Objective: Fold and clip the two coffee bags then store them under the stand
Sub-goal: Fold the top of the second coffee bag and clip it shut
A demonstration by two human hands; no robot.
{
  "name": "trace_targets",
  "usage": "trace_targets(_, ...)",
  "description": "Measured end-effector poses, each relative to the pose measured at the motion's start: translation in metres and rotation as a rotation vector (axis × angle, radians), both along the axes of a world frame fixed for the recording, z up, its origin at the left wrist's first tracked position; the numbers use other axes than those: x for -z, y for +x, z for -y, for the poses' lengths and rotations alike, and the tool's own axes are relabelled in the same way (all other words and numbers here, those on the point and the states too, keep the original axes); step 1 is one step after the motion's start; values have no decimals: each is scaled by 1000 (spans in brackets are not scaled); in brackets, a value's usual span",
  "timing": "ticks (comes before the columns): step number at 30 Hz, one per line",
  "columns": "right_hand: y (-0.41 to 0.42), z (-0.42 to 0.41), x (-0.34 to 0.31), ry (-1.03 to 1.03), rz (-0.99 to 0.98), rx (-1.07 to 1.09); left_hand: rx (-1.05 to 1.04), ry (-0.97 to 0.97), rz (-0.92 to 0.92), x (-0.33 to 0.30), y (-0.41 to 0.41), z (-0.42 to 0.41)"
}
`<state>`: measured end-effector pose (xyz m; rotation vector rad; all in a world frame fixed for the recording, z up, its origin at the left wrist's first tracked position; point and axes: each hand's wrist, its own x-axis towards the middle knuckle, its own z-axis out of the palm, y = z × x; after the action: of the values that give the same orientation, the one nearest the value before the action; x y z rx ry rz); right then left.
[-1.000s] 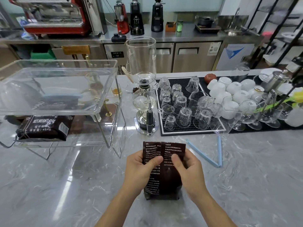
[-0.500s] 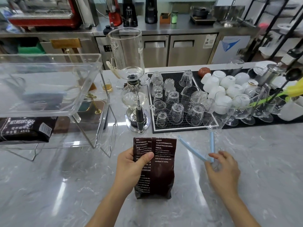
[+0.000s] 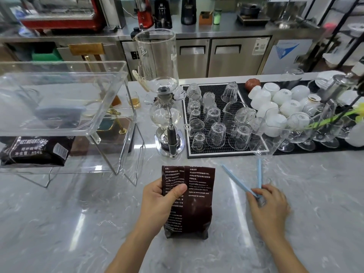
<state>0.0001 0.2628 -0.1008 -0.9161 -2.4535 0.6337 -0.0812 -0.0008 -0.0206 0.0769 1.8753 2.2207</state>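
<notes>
The surface (image 3: pixel 59 223) is finished in pale grey marble with darker grey veining. The coffee bag (image 3: pixel 197 205) at the centre is dark brown, printed with white text in two columns. At 3 o'clock of it, the clip (image 3: pixel 239 180) is coloured light blue. At 9 o'clock, the second coffee bag (image 3: pixel 33 152) is shown in black with white lettering and a white barcode label, under the colourless transparent stand (image 3: pixel 59 99). At 12 o'clock, the mat (image 3: pixel 216 91) is black with a fine dotted texture and a white border. At 1 o'clock, the cups (image 3: pixel 275 99) are white.

Two coffee bags (image 3: pixel 194 201) (image 3: pixel 35 151) — one blue clip (image 3: pixel 244 179)
</notes>
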Motion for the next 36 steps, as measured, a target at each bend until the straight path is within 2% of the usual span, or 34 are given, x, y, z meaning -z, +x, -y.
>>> trace_targets(11,7,-4,9,-9,-91,-38,10,-9,4,5,1,4)
trace_targets(13,10,-2,9,-91,-157,-41,12,-9,1,5,1,4)
trace_targets(17,18,2,-1,-394,-277,-45,16,-1,9,7,1,4)
trace_targets(23,33,-1,-41,-741,-340,-199,12,5,16,9,0,3)
trace_targets(26,37,-1,-58,-823,-358,-260,11,4,23,11,0,3)
trace_targets(36,48,-8,-82,-900,-411,-324,16,15,23,10,0,1)
